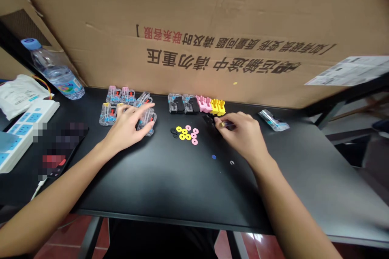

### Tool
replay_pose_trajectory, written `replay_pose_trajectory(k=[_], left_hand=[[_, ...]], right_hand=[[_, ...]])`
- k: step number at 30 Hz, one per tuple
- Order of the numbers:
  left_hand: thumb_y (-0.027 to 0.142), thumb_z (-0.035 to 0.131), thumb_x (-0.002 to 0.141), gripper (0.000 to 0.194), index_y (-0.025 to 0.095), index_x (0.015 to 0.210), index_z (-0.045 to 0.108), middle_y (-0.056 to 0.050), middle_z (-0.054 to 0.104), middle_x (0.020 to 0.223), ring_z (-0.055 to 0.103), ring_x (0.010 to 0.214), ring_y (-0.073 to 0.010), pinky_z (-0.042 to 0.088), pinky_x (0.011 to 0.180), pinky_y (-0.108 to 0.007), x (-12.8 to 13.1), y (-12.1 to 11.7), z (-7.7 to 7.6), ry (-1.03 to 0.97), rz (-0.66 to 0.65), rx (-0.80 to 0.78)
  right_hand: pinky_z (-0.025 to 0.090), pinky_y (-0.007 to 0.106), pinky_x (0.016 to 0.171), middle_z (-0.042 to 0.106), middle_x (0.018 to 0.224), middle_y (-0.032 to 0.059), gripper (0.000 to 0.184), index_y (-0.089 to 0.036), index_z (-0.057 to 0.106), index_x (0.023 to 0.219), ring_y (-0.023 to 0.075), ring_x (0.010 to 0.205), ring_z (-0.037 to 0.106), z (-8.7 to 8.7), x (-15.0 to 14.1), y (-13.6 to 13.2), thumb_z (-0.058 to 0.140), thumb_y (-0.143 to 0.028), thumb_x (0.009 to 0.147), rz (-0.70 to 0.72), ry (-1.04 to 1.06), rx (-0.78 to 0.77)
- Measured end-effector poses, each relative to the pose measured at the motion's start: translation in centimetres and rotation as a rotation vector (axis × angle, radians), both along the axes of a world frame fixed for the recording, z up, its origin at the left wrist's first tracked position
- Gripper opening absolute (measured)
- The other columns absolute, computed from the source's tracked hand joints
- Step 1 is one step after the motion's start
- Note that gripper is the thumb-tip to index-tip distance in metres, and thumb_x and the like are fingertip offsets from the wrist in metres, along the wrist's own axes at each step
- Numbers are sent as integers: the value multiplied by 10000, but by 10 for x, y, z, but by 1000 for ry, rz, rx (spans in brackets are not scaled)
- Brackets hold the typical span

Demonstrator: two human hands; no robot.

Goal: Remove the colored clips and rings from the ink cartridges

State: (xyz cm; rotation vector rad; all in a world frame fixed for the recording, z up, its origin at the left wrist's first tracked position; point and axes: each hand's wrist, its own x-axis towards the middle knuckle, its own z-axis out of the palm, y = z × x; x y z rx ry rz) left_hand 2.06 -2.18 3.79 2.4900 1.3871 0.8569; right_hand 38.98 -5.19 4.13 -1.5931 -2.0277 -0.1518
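My left hand [127, 127] rests over a group of small clear plastic units with red and blue inner parts, its fingers spread. One clear unit [148, 121] lies under its thumb and fingers, partly hidden; whether it is touched I cannot tell. My right hand [240, 133] is closed around a slim dark tool with a brass-coloured end [224, 124]. A black piece [209, 120] sits at its fingertips, mostly covered. Left of it stand yellow plastic parts [218, 107], pink parts [204, 104] and clear-and-black units [183, 104] in a row.
Yellow, pink and black rings [184, 131] lie mid-table, with a blue disc [214, 157] nearer me. A clear wrapped packet [273, 120] lies right. Left are a phone [65, 149], a power strip [28, 129] and a water bottle [56, 71]. Cardboard [194, 8] walls the back.
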Motion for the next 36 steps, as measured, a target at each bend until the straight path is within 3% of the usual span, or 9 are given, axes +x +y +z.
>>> replay_pose_trajectory(k=[7,12,17,20,24,29,33,36], left_hand=[[393,685,987,463,245,1410,567,-135,698,1322,524,1316,-371,384,1118,-574,1,-1,1,101,7,-47],[383,684,979,395,239,1336,596,-135,642,1436,471,1382,-389,376,1114,-586,-5,3,2,137,-11,-27],[385,660,1013,324,256,1308,625,-108,671,1376,562,1307,-340,390,1102,-546,-8,4,4,158,-102,-26],[371,634,1036,204,260,1202,679,-77,703,1279,616,1207,-296,407,1079,-516,-9,3,6,178,-188,-65],[312,611,1024,135,241,1100,697,-58,693,1205,600,1154,-274,433,1064,-499,-12,5,7,161,-193,-98],[242,558,995,147,237,1060,690,-64,651,1196,548,1130,-277,469,1043,-493,-17,7,6,159,-193,-160],[222,546,985,157,243,1063,682,-64,633,1219,529,1122,-283,464,1031,-506,-19,8,5,183,-163,-164],[208,549,976,159,249,1058,679,-65,631,1227,518,1119,-289,456,1034,-514,-21,9,4,197,-138,-156]], right_hand=[[414,367,661,698,662,61,239,-229,652,709,236,631,578,-8,9,6,630,-295,937,-33,-94,-66],[425,353,649,708,699,68,172,-219,719,826,248,656,627,-12,12,9,657,-337,935,-130,-58,-52],[460,340,641,706,700,59,212,-212,761,934,243,638,661,-9,11,9,649,-391,953,-203,43,14],[490,351,673,722,718,69,214,-210,762,915,239,638,669,-6,2,4,611,-349,974,-142,32,76],[483,304,610,737,702,34,198,-205,777,961,200,596,690,-9,-29,-9,616,-313,1004,3,64,32],[541,247,648,835,957,54,267,-215,791,1166,168,745,779,-23,-64,-24,553,-199,1046,287,-8,-109],[606,259,753,851,1104,43,368,-271,778,1291,194,944,820,-32,-66,-23,568,-124,1027,349,-47,-196],[638,287,786,856,1125,28,419,-313,762,1353,211,984,824,-33,-60,-19,593,-129,1017,368,-75,-244]])
